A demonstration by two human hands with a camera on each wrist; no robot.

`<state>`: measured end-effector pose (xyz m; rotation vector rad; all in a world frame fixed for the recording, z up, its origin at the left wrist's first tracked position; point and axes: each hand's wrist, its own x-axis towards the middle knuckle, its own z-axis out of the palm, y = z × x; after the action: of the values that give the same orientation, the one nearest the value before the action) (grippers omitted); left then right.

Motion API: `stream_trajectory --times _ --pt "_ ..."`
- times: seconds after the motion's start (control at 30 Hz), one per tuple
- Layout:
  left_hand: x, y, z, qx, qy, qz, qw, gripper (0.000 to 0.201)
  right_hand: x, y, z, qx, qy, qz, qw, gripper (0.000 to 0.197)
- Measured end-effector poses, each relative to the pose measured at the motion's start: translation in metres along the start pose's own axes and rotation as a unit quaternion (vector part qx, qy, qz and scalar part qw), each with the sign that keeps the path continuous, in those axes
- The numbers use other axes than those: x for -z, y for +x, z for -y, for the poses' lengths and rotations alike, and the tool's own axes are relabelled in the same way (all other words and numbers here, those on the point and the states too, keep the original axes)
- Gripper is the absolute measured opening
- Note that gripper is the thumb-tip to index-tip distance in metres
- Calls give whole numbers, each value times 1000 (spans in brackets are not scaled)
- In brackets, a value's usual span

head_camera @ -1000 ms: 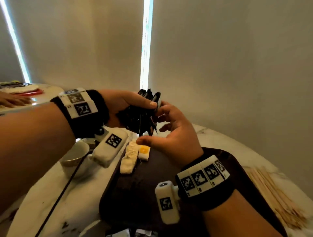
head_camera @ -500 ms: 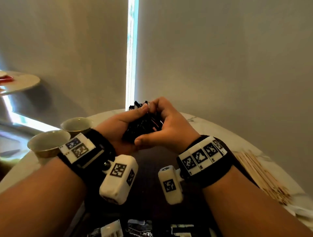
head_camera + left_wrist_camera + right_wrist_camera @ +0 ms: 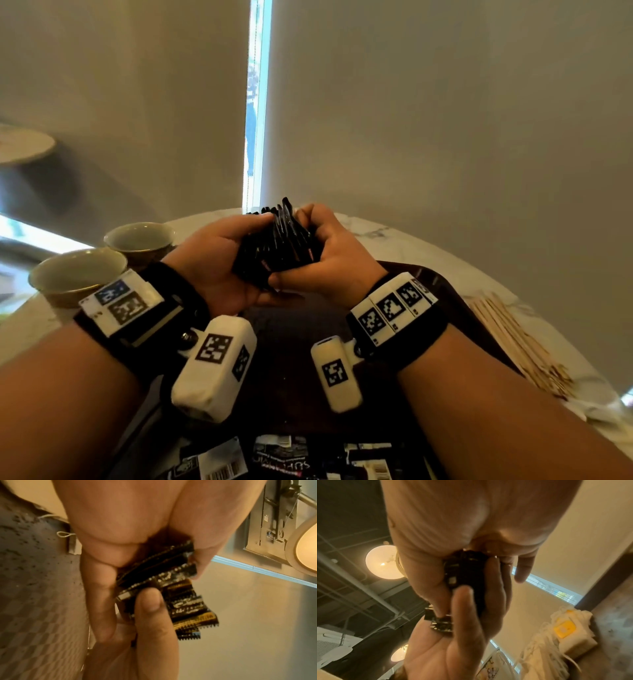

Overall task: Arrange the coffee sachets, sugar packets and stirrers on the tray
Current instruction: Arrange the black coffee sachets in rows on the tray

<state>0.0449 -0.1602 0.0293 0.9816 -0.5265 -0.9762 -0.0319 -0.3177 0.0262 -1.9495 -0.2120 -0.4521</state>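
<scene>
Black coffee sachets (image 3: 279, 245) gripped between both hands above tray (image 3: 455, 308).

Daylight is let in through a bright strip of window (image 3: 257, 102) between two pale blinds, and the strip is washed out to white. The room is left dim, so the tray (image 3: 455, 308) is seen nearly black. Straight lines are bent near the edges of the head view. Warm yellow light is cast by round ceiling lamps (image 3: 383, 561) in the wrist views, where the nearest skin is blurred.
</scene>
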Motion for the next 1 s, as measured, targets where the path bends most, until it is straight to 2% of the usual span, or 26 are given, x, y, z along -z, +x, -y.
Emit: stream_trajectory --times 0.13,0.23,0.33,0.47,0.63,0.73,0.9,1.0 --pt "1 6 7 -16 -21 9 1000 43 2 0 -7 -14 -9 36 999 56" --pt "2 7 12 -39 -28 2 999 39 1 2 -5 -30 91 70 993 53" --pt "2 6 13 -60 -50 -13 997 45 2 10 1 -72 164 35 983 47" --pt "8 6 10 -65 -56 -25 996 48 6 11 -13 -33 172 19 984 62" --pt "9 6 10 -58 -80 -6 995 33 4 9 -24 15 97 12 995 66" --pt "6 3 9 -53 -80 4 995 32 5 7 -25 37 57 18 998 59" --pt "5 2 7 -74 -75 -16 994 26 8 6 -21 17 -68 -11 997 57" --pt "4 3 7 -66 -61 -29 995 26 10 5 -24 25 -58 -23 998 53"
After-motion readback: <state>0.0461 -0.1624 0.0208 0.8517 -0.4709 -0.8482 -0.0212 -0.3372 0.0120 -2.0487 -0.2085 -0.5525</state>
